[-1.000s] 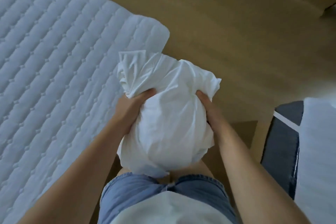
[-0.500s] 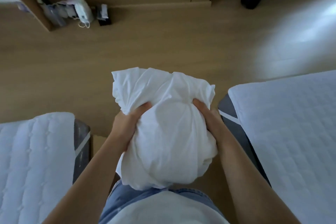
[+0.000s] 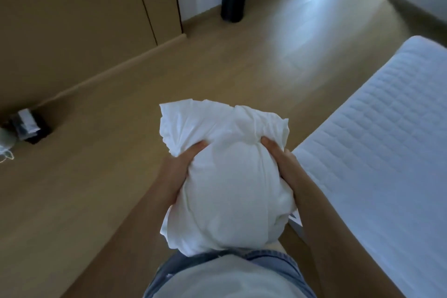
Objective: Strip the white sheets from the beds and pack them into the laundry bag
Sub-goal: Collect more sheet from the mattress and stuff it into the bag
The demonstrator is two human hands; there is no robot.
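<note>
Tan wood-look flooring [image 3: 116, 201] fills most of the view, running bare from the person's feet up to a bright glare patch near the top right. Along the left stands a wall of brown wooden cabinet panels [image 3: 72, 19] with a skirting strip at the base. A small heap of dark and white clutter [image 3: 27, 126] lies against that strip at the far left edge. A black cylindrical object [image 3: 233, 3] stands upright on the floor by the white wall at the top centre. On the right, the rounded corner and long edge of a white quilted mattress [image 3: 387, 152] come just beside the person's right forearm.

A bunched bundle of white sheets [image 3: 232, 184] is held in front of the waist, above the floor and touching the blue denim waistband [image 3: 273, 259]. The left hand [image 3: 177, 169] grips its left side with the thumb pressed over the top. The right hand [image 3: 281, 162] clamps the opposite side, fingers dug into the cloth. Both forearms angle inward, the hands set apart by the bundle's width.
</note>
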